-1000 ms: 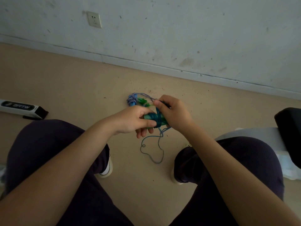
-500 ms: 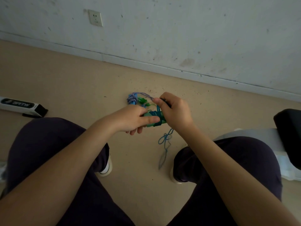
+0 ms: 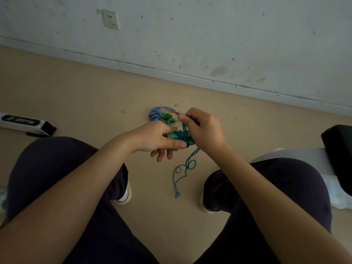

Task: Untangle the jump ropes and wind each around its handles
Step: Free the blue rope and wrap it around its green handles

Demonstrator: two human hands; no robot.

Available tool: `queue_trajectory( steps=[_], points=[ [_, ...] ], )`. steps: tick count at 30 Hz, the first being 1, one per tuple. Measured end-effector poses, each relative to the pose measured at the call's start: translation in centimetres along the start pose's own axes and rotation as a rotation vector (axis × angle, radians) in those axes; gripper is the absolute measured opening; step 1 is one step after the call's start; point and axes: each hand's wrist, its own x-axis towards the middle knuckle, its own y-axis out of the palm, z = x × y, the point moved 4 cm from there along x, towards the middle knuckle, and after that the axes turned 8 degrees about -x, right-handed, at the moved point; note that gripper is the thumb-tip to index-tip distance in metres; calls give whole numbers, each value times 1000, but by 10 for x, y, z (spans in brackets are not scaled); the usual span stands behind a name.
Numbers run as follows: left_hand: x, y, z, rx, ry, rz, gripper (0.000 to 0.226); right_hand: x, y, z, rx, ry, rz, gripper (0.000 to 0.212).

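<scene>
Above the floor [image 3: 80, 103], the left hand [image 3: 154, 139] is gripping green handles [image 3: 174, 135] wound in blue rope [image 3: 183, 135], thumb extended; the right hand [image 3: 204, 130] is pinching the rope above them.

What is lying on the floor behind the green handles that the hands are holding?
Behind the green handles lies a blue and white striped rope, already bundled, beside some green pieces. The right hand covers whatever lies further right, so that part cannot be seen.
</scene>
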Motion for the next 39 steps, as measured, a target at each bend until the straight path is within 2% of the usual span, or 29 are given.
queue_trajectory(
  steps=[4, 7, 10, 12, 16, 21, 25, 29, 33, 39],
  points=[
    [1, 2, 0, 1, -12, 6, 34, 1, 0, -2, 29, 18, 46, 28],
    [1, 2, 2, 21, -4, -16, 25, 2, 1, -6, 36, 92, 198, 30],
    [1, 2, 3, 49, 1, -3, 19, 3, 2, -14, 56, 152, 345, 23],
    [1, 2, 3, 60, 9, 2, 17, 3, 1, -17, 120, 190, 363, 17],
    [3, 1, 4, 34, 21, -22, 17, 4, 0, -16, 183, 177, 368, 22],
    [1, -9, 2, -30, 42, -118, 22, -2, -4, -11, 279, 197, 499, 36],
    [0, -14, 1, -155, 80, -214, 22, -1, -7, -9, 494, 202, 548, 48],
    [2, -24, 2, -339, 131, -418, 30, -2, -1, -10, 643, 207, 485, 37],
    [2, -27, 7, -372, 134, -560, 29, -3, 8, -6, 446, 217, 433, 17],
    [-1, -45, 15, -276, 47, -757, 37, -5, 0, 6, 128, 82, 325, 32]
  ],
)
